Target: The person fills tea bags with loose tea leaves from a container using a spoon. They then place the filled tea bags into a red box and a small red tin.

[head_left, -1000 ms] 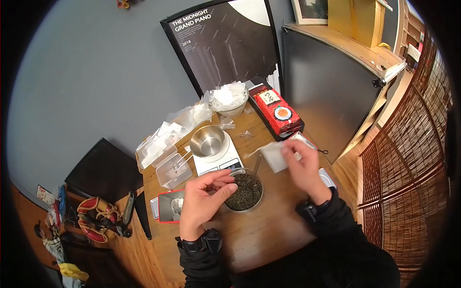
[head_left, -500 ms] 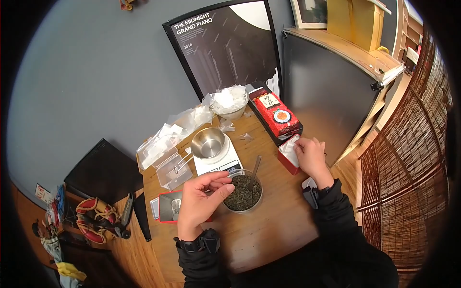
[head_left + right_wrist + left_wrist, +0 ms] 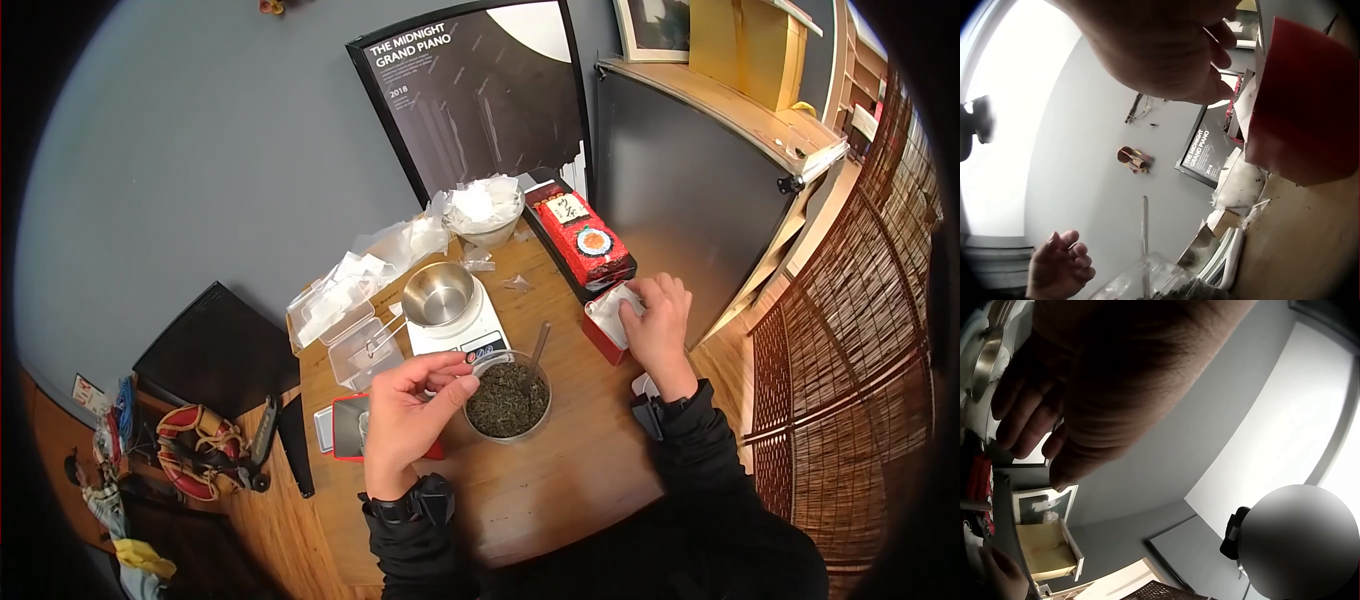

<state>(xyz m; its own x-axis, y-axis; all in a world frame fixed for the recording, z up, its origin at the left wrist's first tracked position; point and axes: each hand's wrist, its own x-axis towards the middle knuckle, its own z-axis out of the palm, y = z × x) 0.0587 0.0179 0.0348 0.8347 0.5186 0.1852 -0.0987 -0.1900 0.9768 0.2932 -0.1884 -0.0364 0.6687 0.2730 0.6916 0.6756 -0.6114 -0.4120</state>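
Observation:
My left hand [image 3: 410, 415] hovers at the left rim of a clear bowl [image 3: 508, 400] of dark loose tea leaves, its fingers loosely bent with nothing between them. A metal spoon [image 3: 541, 345] stands in the leaves. My right hand [image 3: 660, 325] is over the mouth of a red box [image 3: 1304, 106] on the right side of the table. Thumb and fingers pinch a white drawstring tea bag [image 3: 618, 300] at the box's opening; the fingertips are partly hidden in the right wrist view. Beyond the bowl, a steel pan [image 3: 438, 293] sits on a white kitchen scale [image 3: 475, 335].
A red tea packet [image 3: 583, 235] lies on a black tray at the back right. At the back stands a bowl heaped with white bags [image 3: 485, 205]. Clear plastic boxes [image 3: 365, 350] and another red-edged box [image 3: 348, 425] line the left edge of the wooden table [image 3: 560, 490].
My right hand has carried the white tea bag from beside the bowl rightward to the red box, and its fingers have shifted slightly there. My left hand has barely moved.

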